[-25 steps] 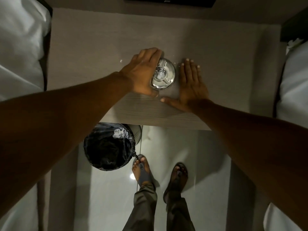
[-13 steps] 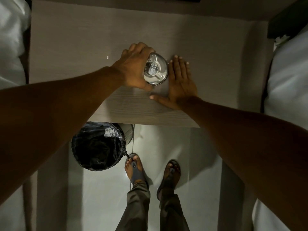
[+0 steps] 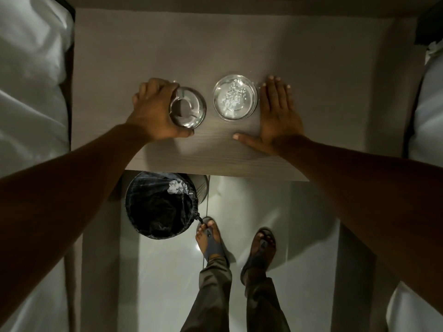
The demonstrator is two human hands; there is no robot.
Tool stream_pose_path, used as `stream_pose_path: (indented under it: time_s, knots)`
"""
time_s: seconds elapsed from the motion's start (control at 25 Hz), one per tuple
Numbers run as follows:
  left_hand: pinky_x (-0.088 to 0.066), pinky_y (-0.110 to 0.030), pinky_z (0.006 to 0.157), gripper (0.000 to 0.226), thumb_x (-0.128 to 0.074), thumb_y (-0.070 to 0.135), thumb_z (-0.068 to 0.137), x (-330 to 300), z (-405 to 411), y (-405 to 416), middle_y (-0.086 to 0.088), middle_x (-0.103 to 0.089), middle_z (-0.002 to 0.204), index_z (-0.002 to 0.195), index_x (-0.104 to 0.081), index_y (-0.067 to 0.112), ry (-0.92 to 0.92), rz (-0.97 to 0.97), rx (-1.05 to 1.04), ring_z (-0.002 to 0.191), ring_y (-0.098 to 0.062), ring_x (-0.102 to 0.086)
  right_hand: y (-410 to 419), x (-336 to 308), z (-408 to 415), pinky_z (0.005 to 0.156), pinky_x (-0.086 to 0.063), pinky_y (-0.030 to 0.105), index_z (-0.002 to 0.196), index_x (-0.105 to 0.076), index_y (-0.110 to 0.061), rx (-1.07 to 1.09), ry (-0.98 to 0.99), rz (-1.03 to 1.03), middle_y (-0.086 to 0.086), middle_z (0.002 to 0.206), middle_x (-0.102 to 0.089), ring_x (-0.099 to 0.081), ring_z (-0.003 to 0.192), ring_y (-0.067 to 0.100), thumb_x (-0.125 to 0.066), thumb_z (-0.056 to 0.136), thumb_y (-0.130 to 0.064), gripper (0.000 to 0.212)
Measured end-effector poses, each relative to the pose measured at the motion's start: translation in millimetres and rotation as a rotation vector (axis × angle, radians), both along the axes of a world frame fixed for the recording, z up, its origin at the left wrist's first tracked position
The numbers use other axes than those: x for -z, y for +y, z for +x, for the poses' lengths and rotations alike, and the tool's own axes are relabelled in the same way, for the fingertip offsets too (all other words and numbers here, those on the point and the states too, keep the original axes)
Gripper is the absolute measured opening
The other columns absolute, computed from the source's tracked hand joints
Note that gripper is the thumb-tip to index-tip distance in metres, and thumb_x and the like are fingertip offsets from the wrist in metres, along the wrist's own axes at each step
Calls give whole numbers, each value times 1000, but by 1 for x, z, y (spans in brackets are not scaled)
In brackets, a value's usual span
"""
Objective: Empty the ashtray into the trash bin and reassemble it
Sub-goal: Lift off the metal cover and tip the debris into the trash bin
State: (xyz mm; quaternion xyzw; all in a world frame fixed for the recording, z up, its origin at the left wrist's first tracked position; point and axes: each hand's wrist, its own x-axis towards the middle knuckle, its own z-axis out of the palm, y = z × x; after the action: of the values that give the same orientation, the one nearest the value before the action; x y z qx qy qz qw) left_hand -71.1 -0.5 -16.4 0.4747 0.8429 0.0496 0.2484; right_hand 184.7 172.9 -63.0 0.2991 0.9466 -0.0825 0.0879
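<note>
The ashtray is in two parts on the wooden table. My left hand grips the shiny metal ashtray lid by its left rim, holding it to the left of the base. The round ashtray base sits on the table with whitish ash and bits inside. My right hand lies flat on the table just right of the base, fingers spread, holding nothing. The trash bin, lined with a black bag, stands on the floor below the table's near edge, under my left forearm.
White bedding lies along the left side and the right side. My two feet in sandals stand on the glossy floor right of the bin. A crumpled white scrap lies in the bin.
My left hand has taken the lid off the base and carried it to the left. The base now stands uncovered with ash showing. My right hand stays flat on the table.
</note>
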Motion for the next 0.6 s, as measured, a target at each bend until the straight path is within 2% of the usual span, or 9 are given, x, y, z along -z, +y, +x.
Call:
stream_pose_path:
  time_s: [0.08, 0.16, 0.24, 0.32, 0.44, 0.6]
  knots:
    - [-25, -48, 107, 122, -86, 67, 47, 1, 3, 4, -10, -35, 143, 148, -34, 24, 0, 12, 32, 132, -35, -29, 0, 0, 0, 127, -7, 57, 156, -14, 7, 0, -18, 11, 31, 165, -13, -9, 155, 43, -32, 70, -101, 139]
    - [-22, -45, 107, 111, -86, 66, 51, 0, 12, 6, -8, -38, 145, 145, -39, 32, -34, 107, 55, 135, -30, -28, 1, 0, 0, 127, -7, 57, 156, -14, 7, -1, -21, 16, 30, 165, -13, -8, 155, 43, -32, 70, -101, 139]
    - [-19, -42, 108, 88, -85, 58, 61, 0, 25, 11, -4, -45, 146, 139, -52, 34, -74, 241, 92, 137, -27, -30, 0, 0, 0, 127, -7, 57, 156, -15, 7, -7, -9, 20, 30, 165, -14, -9, 155, 43, -31, 71, -100, 138]
    - [-20, -45, 110, 63, -83, 48, 71, 4, 34, 21, -4, -53, 143, 128, -66, 29, -87, 320, 127, 136, -28, -35, 1, 3, 1, 127, -6, 56, 156, -15, 6, -2, 3, 28, 30, 165, -14, -9, 155, 43, -31, 72, -100, 137]
    - [-24, -53, 109, 39, -79, 40, 78, 10, 40, 31, -5, -61, 136, 114, -75, 24, -66, 348, 163, 132, -30, -43, 3, 4, 0, 127, -4, 56, 157, -15, 5, -4, 1, 24, 30, 166, -13, -7, 155, 43, -31, 72, -100, 136]
    - [-23, -53, 107, 30, -73, 41, 81, 14, 44, 39, -1, -65, 134, 105, -79, 23, -42, 318, 224, 134, -30, -43, 3, 5, 1, 127, -5, 56, 157, -14, 5, -10, 2, 22, 30, 166, -12, -7, 155, 43, -28, 72, -101, 137]
